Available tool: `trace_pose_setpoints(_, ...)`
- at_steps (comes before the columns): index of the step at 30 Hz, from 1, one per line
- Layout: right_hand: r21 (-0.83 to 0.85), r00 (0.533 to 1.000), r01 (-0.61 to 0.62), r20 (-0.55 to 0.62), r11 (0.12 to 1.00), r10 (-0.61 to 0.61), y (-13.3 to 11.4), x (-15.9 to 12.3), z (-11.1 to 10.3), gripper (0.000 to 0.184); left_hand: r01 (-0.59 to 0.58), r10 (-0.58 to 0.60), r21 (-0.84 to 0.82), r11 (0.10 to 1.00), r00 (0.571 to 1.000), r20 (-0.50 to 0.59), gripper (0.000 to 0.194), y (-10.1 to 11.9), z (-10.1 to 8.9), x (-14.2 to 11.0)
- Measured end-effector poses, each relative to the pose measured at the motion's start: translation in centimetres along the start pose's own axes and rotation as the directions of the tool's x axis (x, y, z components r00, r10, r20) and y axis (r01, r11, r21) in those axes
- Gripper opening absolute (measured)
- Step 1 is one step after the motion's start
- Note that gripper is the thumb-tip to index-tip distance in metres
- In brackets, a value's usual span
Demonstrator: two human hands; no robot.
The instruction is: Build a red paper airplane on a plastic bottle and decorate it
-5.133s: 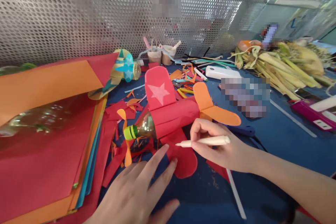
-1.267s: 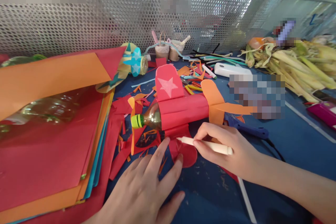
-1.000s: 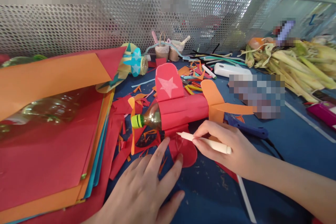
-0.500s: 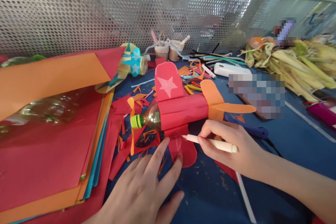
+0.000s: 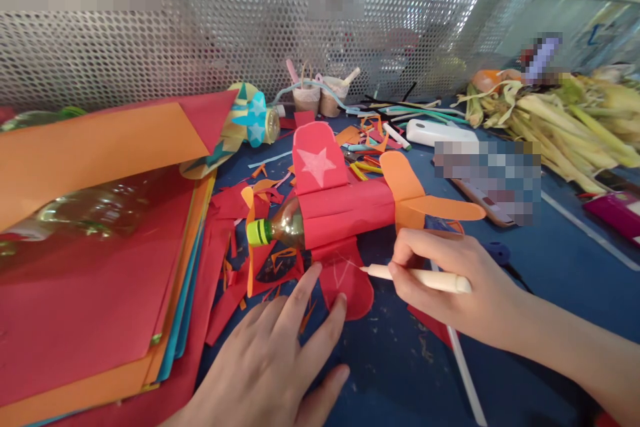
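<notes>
A toy plane made from a plastic bottle wrapped in red paper [image 5: 350,210] lies in the middle, its green cap [image 5: 259,233] and orange propeller to the left. Orange tail fins [image 5: 403,180] stick out at the right end. The far red wing bears a filled pale star [image 5: 318,165]. On the near wing [image 5: 353,297] there are thin pale lines of a pointed shape. My left hand [image 5: 280,340] is spread, with two fingertips resting on that near wing. My right hand [image 5: 445,287] pinches a cream marker pen [image 5: 425,278], whose tip is at the wing's right edge.
Coloured paper sheets [image 5: 100,307] are stacked at left, with a clear bottle on top. Red and orange scraps [image 5: 235,207] surround the plane. Behind stand two small cups [image 5: 306,97]. A phone [image 5: 485,187], a white device [image 5: 443,133], corn husks [image 5: 555,117] and white sticks [image 5: 465,373] are at right.
My right hand has moved the marker right and slightly down, from the middle of the near wing to its edge. A longer pale line now shows there. My left hand stays put.
</notes>
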State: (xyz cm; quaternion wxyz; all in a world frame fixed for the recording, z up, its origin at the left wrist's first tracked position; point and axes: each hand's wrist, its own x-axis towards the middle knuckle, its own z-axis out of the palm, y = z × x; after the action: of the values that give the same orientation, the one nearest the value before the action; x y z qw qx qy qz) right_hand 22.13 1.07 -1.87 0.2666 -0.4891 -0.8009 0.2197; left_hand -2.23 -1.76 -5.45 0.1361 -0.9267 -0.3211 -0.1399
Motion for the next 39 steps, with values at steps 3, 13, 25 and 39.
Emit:
trace_pose_setpoints(3,-0.003,1.0,-0.007,0.006,1.0,0.007,-0.09,-0.09,0.02,0.017,-0.004,0.004,0.003,1.0,1.0,0.0,0.039,-0.02,0.16,-0.06)
trace_pose_setpoints(13,0.008,1.0,0.014,0.027,1.0,-0.014,-0.19,-0.33,-0.18,0.017,0.0,0.0,0.007,1.0,1.0,0.016,0.038,-0.07,0.12,0.5)
trace_pose_setpoints(25,-0.01,1.0,-0.01,0.009,1.0,0.01,0.11,-0.06,-0.15,0.017,-0.016,0.015,0.006,1.0,1.0,0.018,0.039,0.05,0.01,0.1)
trace_pose_setpoints(39,-0.022,0.999,-0.018,0.041,1.0,0.019,-0.1,-0.26,-0.43,0.017,-0.015,0.015,-0.001,1.0,1.0,0.003,0.039,-0.06,0.14,0.3)
